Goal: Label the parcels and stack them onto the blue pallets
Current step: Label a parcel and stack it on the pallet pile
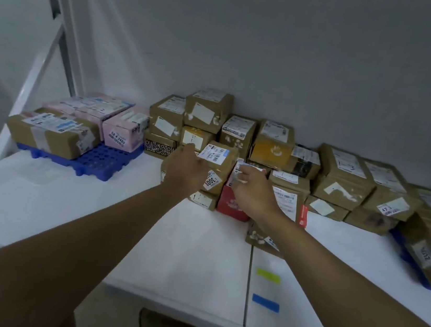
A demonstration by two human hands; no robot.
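The left hand (186, 169) grips a brown labelled parcel (218, 167) at twelve o'clock, apparently steadying it so the right hand (253, 193) can apply its pinched white label (236, 173).

Two bare arms reach to the middle of the frame. The left hand (185, 169) holds a brown box (218, 167) there. The right hand (253, 193) pinches a small white sticker (237, 173) just beside it. More boxes sit along the wall. At left, a blue pallet (99, 159) carries pink and brown boxes.
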